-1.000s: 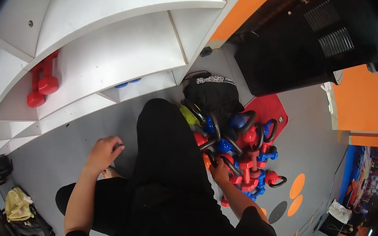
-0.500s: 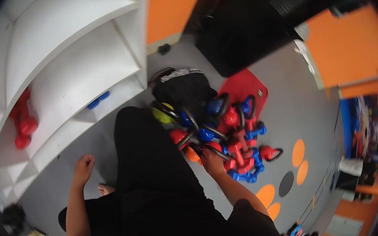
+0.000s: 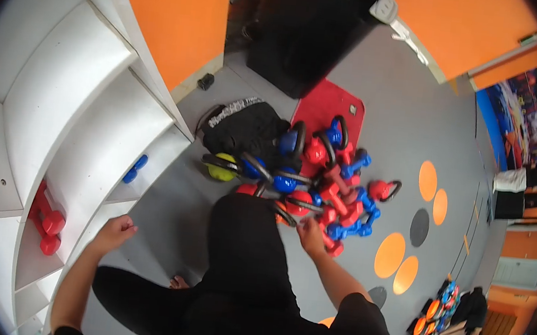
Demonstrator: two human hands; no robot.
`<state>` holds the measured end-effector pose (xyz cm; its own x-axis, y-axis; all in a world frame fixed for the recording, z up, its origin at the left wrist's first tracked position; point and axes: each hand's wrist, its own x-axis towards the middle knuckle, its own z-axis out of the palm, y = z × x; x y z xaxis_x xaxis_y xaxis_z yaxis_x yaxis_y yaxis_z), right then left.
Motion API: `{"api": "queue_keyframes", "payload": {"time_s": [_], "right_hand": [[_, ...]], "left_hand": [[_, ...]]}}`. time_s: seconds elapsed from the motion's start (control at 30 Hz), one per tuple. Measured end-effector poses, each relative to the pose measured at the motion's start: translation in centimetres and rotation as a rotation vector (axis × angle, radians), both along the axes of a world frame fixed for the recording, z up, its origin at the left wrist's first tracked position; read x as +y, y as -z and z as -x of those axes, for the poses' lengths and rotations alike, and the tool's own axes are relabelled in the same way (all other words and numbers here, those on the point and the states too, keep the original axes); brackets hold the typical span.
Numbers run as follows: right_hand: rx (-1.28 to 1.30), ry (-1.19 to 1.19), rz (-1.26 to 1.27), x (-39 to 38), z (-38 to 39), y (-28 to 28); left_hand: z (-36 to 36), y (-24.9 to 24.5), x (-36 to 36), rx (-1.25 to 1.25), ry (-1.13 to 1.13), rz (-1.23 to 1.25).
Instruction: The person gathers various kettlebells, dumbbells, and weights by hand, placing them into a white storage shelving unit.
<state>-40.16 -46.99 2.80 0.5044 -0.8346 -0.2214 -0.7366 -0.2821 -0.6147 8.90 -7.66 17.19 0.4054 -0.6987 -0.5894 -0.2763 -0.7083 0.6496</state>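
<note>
My right hand (image 3: pixel 311 236) is beside the near edge of a heap of weights, fingers curled, with nothing visible in it. Just left of it is an orange kettlebell (image 3: pixel 279 219) with a dark handle, partly hidden by my knee. Past the fingers sit a red kettlebell (image 3: pixel 298 201) and several red dumbbells (image 3: pixel 337 199). My left hand (image 3: pixel 115 234) is raised in front of the white shelf unit (image 3: pixel 99 125), closed in a loose fist with nothing visible in it. The shelves hold red dumbbells (image 3: pixel 49 226) and a blue dumbbell (image 3: pixel 135 168).
Blue kettlebells (image 3: pixel 285 181), a yellow-green kettlebell (image 3: pixel 221 170) and blue dumbbells (image 3: pixel 368 211) lie close together. Behind them are a black bag (image 3: pixel 249 129) and a red mat (image 3: pixel 331 102). A black cabinet (image 3: pixel 308 34) stands beyond. Another person (image 3: pixel 471 310) is at the lower right.
My right hand has drawn back from the kettlebells toward my body. My left hand has moved up, closer to the shelves. My view has turned, and my knee now covers more of the orange kettlebell.
</note>
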Motion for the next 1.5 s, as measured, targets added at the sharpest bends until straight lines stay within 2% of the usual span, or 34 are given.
{"api": "queue_keyframes", "payload": {"time_s": [0.03, 0.07, 0.13, 0.17, 0.2, 0.23, 0.27, 0.33, 0.37, 0.4, 0.47, 0.53, 0.6, 0.63, 0.7, 0.73, 0.8, 0.87, 0.93, 0.97, 1.03, 1.07, 1.1, 1.17, 1.2, 1.27, 1.3, 1.33, 1.37, 1.43, 1.5], "right_hand": [[0.026, 0.057, -0.075, -0.2, -0.2, 0.2], [0.005, 0.012, 0.001, -1.2, -1.1, -0.6], [0.024, -0.033, 0.08, -2.4, -1.5, -2.3], [-0.021, -0.042, 0.1, -3.3, -0.8, -2.0], [-0.069, 0.003, -0.01, -3.4, -0.5, -3.8], [-0.226, 0.021, 0.012, -3.5, 0.8, -3.1], [-0.149, 0.166, -0.173, -2.6, 1.4, -6.1], [-0.193, 0.282, -0.235, 0.7, 3.4, -11.1], [-0.073, 0.266, -0.127, 2.5, 5.0, -12.9], [-0.07, 0.286, -0.097, 3.5, 6.8, -14.3], [0.08, 0.056, -0.093, 5.1, 10.2, -16.4], [0.043, 0.081, -0.117, 3.5, 12.3, -16.9], [0.061, 0.364, -0.117, -1.1, 14.7, -14.6], [0.06, 0.362, -0.117, -3.2, 16.1, -12.7], [-0.173, 0.802, -0.135, -7.2, 19.6, -7.8], [-0.151, 0.805, -0.156, -8.5, 21.8, -4.9], [-0.005, 0.967, -0.44, -12.3, 24.8, -0.4], [-0.007, 1.016, -0.533, -14.1, 25.8, 2.2], [0.054, 1.017, -0.64, -16.2, 26.5, 5.7], [0.049, 0.997, -0.647, -18.1, 26.6, 7.2], [0.221, 1.136, -0.489, -20.6, 27.0, 9.8], [0.244, 1.125, -0.502, -20.2, 27.3, 11.4], [0.176, 1.261, -0.443, -20.3, 27.3, 12.9], [0.014, 1.506, -0.304, -21.7, 25.3, 13.6], [0.019, 1.494, -0.311, -22.3, 24.6, 13.2], [0.544, 1.266, -0.102, -22.3, 23.2, 10.4], [0.579, 1.129, -0.124, -23.6, 24.8, 11.8], [0.581, 1.135, -0.136, -24.5, 26.5, 12.9], [0.546, 1.042, -0.165, -25.7, 27.8, 14.1], [0.502, 0.939, -0.19, -27.8, 30.2, 16.7], [0.436, 0.824, -0.203, -28.9, 31.8, 19.1]], "left_hand": [[-1.0, -0.6, -1.2, 0.124, 0.104, -0.083], [-2.1, -0.8, -2.9, 0.115, 0.129, -0.076], [-3.7, -0.6, -5.9, 0.177, 0.483, -0.23], [-4.2, 0.3, -7.5, 0.151, 0.534, -0.224], [-4.4, 1.0, -9.6, 0.136, 0.604, -0.246], [-4.0, 2.0, -11.6, 0.139, 0.625, -0.2], [-3.4, 3.0, -13.5, 0.146, 0.645, -0.158], [-0.5, 3.4, -17.6, 0.14, 0.678, -0.113], [1.8, 4.0, -18.6, 0.164, 0.658, -0.029], [3.9, 3.9, -19.8, 0.186, 0.631, 0.07], [8.2, 1.1, -20.9, 0.205, 0.617, 0.108], [9.7, -0.2, -19.5, 0.212, 0.57, 0.116], [10.8, 0.5, -17.5, 0.198, 0.56, 0.19], [11.2, 1.7, -15.9, 0.163, 0.473, 0.204], [13.4, 3.9, -14.0, 0.148, 0.386, 0.199], [15.1, 4.2, -13.2, 0.104, 0.323, 0.176], [18.9, 2.9, -13.9, 0.065, 0.241, 0.144], [23.0, 0.5, -16.4, -0.013, 0.509, 0.098], [26.1, 1.4, -16.5, -0.035, 0.579, 0.169], [26.9, 2.2, -16.4, -0.073, 0.649, 0.248], [28.3, 4.8, -14.9, -0.145, 0.57, 0.216], [29.3, 6.0, -13.9, -0.193, 0.523, 0.199], [30.2, 6.3, -12.8, -0.272, 0.503, 0.125], [31.5, 5.4, -11.9, -0.272, 0.48, 0.092], [31.8, 4.4, -11.7, -0.285, 0.499, 0.059], [32.8, 3.7, -11.8, -0.297, 0.547, 0.006], [33.4, 3.6, -12.0, -0.297, 0.518, -0.025], [33.9, 3.6, -12.4, -0.302, 0.482, -0.048], [34.3, 4.0, -13.0, -0.309, 0.484, -0.049], [35.1, 4.9, -14.0, -0.516, 0.585, 0.143], [36.0, 5.0, -14.1, -0.508, 0.618, 0.168]]}}
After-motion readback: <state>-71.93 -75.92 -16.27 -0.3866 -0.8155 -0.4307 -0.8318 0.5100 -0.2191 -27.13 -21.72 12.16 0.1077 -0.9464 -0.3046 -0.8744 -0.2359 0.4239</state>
